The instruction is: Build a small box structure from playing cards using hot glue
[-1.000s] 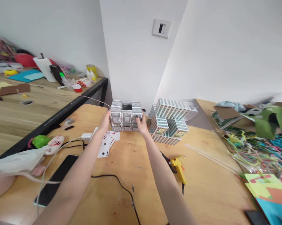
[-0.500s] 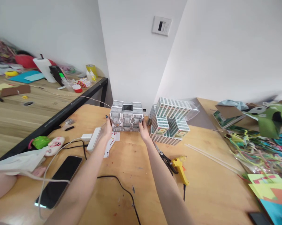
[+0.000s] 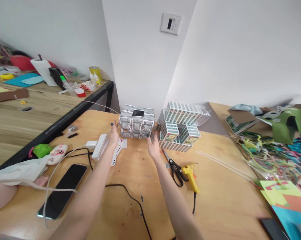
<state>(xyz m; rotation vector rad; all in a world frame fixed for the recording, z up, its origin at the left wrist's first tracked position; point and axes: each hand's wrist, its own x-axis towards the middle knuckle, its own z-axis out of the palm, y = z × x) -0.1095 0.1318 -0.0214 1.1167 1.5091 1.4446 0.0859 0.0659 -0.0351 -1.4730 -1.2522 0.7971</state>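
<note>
A box built of grey-and-white patterned folded cards (image 3: 137,126), with a dark square opening in its top, stands on the table against the wall. Just off its left end is my left hand (image 3: 112,136), fingers apart and holding nothing. My right hand (image 3: 153,146) is open at the box's front right corner, thumb and fingers spread; whether a fingertip still touches the box I cannot tell. Loose playing cards (image 3: 117,154) lie beside my left hand, near a white power strip (image 3: 99,147). To the right stands a stack of green-and-white card boxes (image 3: 184,113).
Scissors (image 3: 175,171) and a yellow glue gun (image 3: 191,176) lie right of my right forearm. A phone (image 3: 62,191) and white cable are at the left. Black cord (image 3: 132,199) crosses the front. Two thin sticks (image 3: 222,164) and craft scraps (image 3: 267,156) lie at the right.
Both hands have let go of the card box's sides and drawn slightly away, fingers opening. The box now sits slightly turned. The camera view has shifted a little.
</note>
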